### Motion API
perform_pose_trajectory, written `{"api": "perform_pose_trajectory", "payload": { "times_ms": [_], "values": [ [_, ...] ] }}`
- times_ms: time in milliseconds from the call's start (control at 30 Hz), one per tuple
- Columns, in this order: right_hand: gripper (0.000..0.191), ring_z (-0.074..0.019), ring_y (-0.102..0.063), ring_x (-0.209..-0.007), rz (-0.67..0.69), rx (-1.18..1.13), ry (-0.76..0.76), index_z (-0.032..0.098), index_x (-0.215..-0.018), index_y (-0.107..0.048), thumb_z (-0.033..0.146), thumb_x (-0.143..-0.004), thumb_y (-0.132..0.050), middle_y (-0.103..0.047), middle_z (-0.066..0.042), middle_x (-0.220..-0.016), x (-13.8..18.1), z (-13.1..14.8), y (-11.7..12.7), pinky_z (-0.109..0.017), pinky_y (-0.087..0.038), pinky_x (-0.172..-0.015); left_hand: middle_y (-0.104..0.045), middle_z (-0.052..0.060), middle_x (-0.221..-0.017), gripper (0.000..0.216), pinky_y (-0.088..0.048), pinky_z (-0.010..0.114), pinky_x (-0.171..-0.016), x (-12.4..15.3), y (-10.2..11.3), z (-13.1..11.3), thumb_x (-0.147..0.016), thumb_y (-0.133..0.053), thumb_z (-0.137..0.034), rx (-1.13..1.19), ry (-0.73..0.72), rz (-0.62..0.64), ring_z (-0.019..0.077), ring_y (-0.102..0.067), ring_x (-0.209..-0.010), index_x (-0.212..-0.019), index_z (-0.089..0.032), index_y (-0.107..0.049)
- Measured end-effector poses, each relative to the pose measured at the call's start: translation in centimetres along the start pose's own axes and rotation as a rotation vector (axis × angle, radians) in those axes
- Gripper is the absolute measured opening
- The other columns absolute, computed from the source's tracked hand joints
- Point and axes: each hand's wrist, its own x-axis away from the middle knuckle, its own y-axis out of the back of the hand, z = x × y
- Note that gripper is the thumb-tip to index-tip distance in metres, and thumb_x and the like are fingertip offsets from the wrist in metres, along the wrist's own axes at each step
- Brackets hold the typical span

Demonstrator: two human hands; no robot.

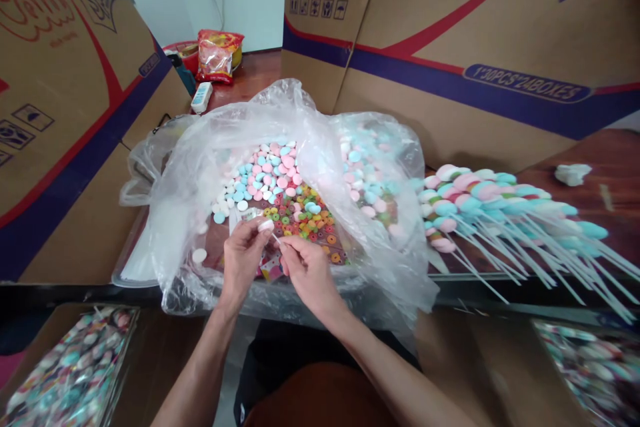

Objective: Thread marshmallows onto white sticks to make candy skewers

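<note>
My left hand (pixel 243 247) pinches a white round candy (pixel 267 225) between thumb and fingers. A thin white stick runs from that candy to my right hand (pixel 306 265), whose fingertips are closed on it. Both hands are over the near side of a large clear plastic bag (pixel 325 153) spread open on the table. Inside it lie pink, blue and white round candies (pixel 267 170) and, nearer to me, small colourful ring candies (pixel 320 220). A lone white candy (pixel 199 255) lies left of my left hand.
Several finished candy sticks (pixel 500 203) are piled at the right, sticks toward me. Tall printed cartons stand at the left (pixel 55 80) and back right (pixel 425 67). Below the table edge are bagged candies at the left (pixel 75 367) and right (pixel 595 373). A red snack packet (pixel 219 57) stands behind.
</note>
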Motion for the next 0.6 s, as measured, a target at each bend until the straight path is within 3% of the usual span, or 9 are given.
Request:
{"api": "perform_pose_trajectory", "payload": {
  "times_ms": [200, 300, 400, 600],
  "values": [
    [0.026, -0.0143, -0.047, -0.053, -0.052, 0.052, -0.022, 0.022, -0.067, -0.051, 0.032, -0.091, -0.045, -0.051, 0.001, -0.054, -1.0, -0.6, 0.9, -0.025, -0.035, -0.053, -0.073, 0.007, -0.106, 0.024, -0.053, 0.032, -0.090, 1.4, -0.9, -1.1, -0.093, -0.058, -0.032, -0.097, -0.099, 0.115, 0.0197, -0.067, -0.100, -0.105, -0.022, -0.077],
    [0.029, -0.0140, -0.046, -0.052, -0.062, 0.090, -0.026, 0.022, -0.065, -0.049, 0.034, -0.091, -0.046, -0.051, 0.001, -0.054, -1.0, -0.9, 2.7, -0.025, -0.034, -0.052, -0.073, 0.007, -0.102, 0.024, -0.053, 0.032, -0.086, -0.2, -1.5, -1.2, -0.093, -0.057, -0.026, -0.205, -0.141, 0.124, 0.0199, -0.067, -0.095, -0.108, -0.021, -0.075],
    [0.030, -0.0140, -0.046, -0.051, -0.081, 0.124, -0.024, 0.023, -0.063, -0.047, 0.034, -0.090, -0.047, -0.050, 0.002, -0.053, -0.7, -1.3, 4.0, -0.026, -0.035, -0.052, -0.069, 0.007, -0.100, 0.025, -0.051, 0.034, -0.085, -2.6, -2.2, -0.9, -0.087, -0.060, -0.015, -0.456, -0.222, 0.109, 0.0205, -0.064, -0.091, -0.107, -0.022, -0.074],
    [0.026, -0.0141, -0.048, -0.049, -0.079, 0.122, -0.080, 0.022, -0.069, -0.052, 0.036, -0.090, -0.047, -0.051, 0.002, -0.053, 0.0, -2.1, 4.2, -0.026, -0.035, -0.051, -0.064, 0.007, -0.093, 0.019, -0.048, 0.035, -0.086, -4.3, -2.7, 0.0, -0.090, -0.055, -0.014, -0.742, -0.326, 0.200, 0.0224, -0.060, -0.092, -0.091, -0.022, -0.072]
  ]
}}
